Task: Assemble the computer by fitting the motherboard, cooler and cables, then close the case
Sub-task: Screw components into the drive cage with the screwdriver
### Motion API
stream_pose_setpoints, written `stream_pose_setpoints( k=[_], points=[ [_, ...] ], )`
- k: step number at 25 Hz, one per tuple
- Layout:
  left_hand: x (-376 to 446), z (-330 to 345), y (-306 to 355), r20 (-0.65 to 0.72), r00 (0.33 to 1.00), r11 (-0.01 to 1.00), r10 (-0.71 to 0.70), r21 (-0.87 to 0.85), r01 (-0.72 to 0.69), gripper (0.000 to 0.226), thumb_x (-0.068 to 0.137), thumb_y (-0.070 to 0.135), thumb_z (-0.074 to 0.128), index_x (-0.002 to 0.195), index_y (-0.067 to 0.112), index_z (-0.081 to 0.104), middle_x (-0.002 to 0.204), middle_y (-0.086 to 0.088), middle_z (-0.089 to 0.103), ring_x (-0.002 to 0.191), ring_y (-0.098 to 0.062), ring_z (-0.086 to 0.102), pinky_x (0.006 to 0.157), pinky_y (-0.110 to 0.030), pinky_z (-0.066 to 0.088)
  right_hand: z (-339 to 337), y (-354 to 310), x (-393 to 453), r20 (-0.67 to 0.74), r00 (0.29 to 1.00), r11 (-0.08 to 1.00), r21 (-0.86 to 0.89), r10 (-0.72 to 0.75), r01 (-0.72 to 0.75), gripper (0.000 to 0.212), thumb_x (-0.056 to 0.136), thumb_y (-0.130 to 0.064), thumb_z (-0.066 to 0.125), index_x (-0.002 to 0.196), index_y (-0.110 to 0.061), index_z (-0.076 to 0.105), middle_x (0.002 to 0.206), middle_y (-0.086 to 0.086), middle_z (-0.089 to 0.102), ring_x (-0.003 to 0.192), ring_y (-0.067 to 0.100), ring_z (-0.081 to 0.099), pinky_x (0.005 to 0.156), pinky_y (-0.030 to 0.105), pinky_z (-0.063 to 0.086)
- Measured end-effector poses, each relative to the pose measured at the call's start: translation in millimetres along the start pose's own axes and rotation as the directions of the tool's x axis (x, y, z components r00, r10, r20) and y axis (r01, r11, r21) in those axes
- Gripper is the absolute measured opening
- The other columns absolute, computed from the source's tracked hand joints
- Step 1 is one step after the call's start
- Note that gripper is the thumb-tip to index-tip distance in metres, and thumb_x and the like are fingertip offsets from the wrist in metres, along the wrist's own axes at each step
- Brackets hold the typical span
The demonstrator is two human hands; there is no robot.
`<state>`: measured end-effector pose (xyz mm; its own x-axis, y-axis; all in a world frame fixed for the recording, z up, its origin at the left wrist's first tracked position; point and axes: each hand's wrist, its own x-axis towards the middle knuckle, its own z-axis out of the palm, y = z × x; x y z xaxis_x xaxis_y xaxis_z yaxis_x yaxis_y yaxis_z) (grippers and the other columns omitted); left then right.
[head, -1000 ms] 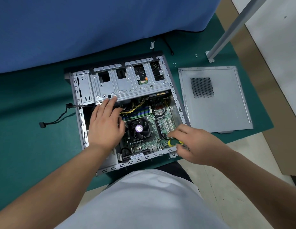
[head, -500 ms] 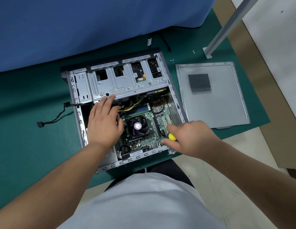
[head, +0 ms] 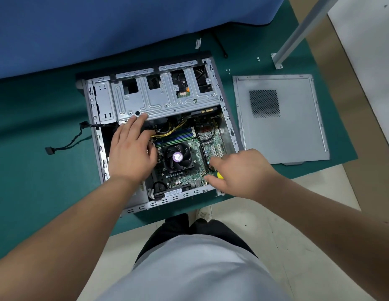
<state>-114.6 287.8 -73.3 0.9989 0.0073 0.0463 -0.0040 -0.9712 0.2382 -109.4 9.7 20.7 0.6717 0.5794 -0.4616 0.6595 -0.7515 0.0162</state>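
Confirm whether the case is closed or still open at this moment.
Open. The side panel lies flat on the green mat to the right of the case, and the motherboard and cooler fan are exposed.

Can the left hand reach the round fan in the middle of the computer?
Probably yes. The left hand rests inside the open case, right beside the fan, with nothing covering it; the side panel lies off on the mat.

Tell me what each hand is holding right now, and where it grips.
The right hand grips a screwdriver by its yellow handle. The left hand holds nothing; its straight fingers lie inside the case.
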Motion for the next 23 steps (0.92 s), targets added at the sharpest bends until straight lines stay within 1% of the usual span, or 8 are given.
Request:
stream_pose_setpoints(
  k=[5,7,10,13,15,17,20,23],
  points=[
    [-0.2,1.4,-0.8,0.004,1.000,1.000,-0.009,0.003,0.009,0.030,0.091,0.027,0.061,0.120,0.021,0.069,0.163,0.000,0.037,0.152,-0.025,0.028,0.126,-0.047,0.018,2.2,21.4,-4.3,0.049,0.962,0.925,0.292,-0.269,0.244,0.041,0.101,-0.049,0.048,0.140,-0.035,0.047,0.132,-0.007,0.047,0.091,0.019,0.060,0.068,0.036,0.053],
    [0.3,3.3,-1.6,-0.008,1.000,1.000,-0.007,0.000,0.007,0.030,0.091,0.028,0.058,0.118,0.022,0.070,0.162,0.001,0.038,0.152,-0.024,0.028,0.126,-0.047,0.019,4.2,27.8,-4.6,0.032,0.948,0.914,0.279,-0.316,0.295,0.033,0.102,-0.040,0.048,0.134,-0.033,0.053,0.121,-0.007,0.055,0.087,0.020,0.062,0.065,0.032,0.047],
    [0.9,5.2,-2.8,-0.037,0.999,1.000,-0.005,-0.008,0.004,0.036,0.090,0.034,0.048,0.117,0.022,0.070,0.162,0.002,0.039,0.152,-0.022,0.029,0.125,-0.044,0.019,10.8,14.1,0.6,-0.081,0.992,0.995,0.030,-0.092,0.094,0.044,0.101,-0.062,0.034,0.107,-0.024,0.055,0.071,-0.006,0.045,0.055,0.024,0.047,0.051,0.028,0.031],
    [1.2,7.0,-4.5,-0.036,0.999,1.000,-0.008,-0.004,0.008,0.040,0.089,0.038,0.044,0.118,0.024,0.068,0.162,0.004,0.038,0.153,-0.020,0.027,0.125,-0.041,0.017,12.3,17.1,4.4,-0.049,0.986,0.981,0.100,-0.160,0.165,0.049,0.098,-0.069,0.034,0.123,-0.032,0.053,0.106,-0.002,0.056,0.069,0.020,0.056,0.055,0.031,0.044],
    [1.3,7.0,-5.4,-0.033,0.999,1.000,-0.012,-0.008,0.012,0.040,0.089,0.038,0.044,0.119,0.025,0.068,0.163,0.005,0.037,0.153,-0.019,0.026,0.125,-0.040,0.016,7.9,28.9,3.7,0.025,0.939,0.906,0.275,-0.342,0.322,0.038,0.100,-0.046,0.049,0.138,-0.038,0.049,0.137,-0.006,0.048,0.092,0.018,0.062,0.069,0.037,0.054],
    [0.8,6.8,-4.7,-0.032,0.999,1.000,-0.018,-0.013,0.018,0.041,0.089,0.038,0.044,0.119,0.024,0.068,0.163,0.005,0.037,0.153,-0.019,0.026,0.125,-0.041,0.017,8.6,28.9,3.2,0.050,0.929,0.906,0.246,-0.366,0.344,0.029,0.103,-0.037,0.043,0.129,-0.034,0.056,0.121,-0.005,0.058,0.089,0.019,0.062,0.071,0.036,0.052],
    [0.7,5.7,-3.1,-0.017,1.000,1.000,-0.026,-0.011,0.025,0.043,0.089,0.038,0.042,0.120,0.024,0.068,0.163,0.006,0.036,0.154,-0.019,0.025,0.125,-0.042,0.016,13.0,11.3,3.0,-0.064,0.991,0.993,0.000,-0.118,0.118,0.054,0.101,-0.067,0.020,0.095,-0.024,0.053,0.073,-0.003,0.052,0.060,0.023,0.049,0.054,0.028,0.039],
    [1.0,4.2,-2.8,-0.003,1.000,1.000,-0.024,-0.003,0.024,0.043,0.089,0.038,0.042,0.121,0.023,0.067,0.164,0.006,0.035,0.154,-0.019,0.024,0.124,-0.042,0.015,11.7,15.6,-1.6,-0.055,0.976,0.964,0.155,-0.210,0.216,0.052,0.099,-0.068,0.035,0.127,-0.028,0.052,0.112,-0.003,0.058,0.082,0.019,0.059,0.064,0.033,0.051]
  ],
)
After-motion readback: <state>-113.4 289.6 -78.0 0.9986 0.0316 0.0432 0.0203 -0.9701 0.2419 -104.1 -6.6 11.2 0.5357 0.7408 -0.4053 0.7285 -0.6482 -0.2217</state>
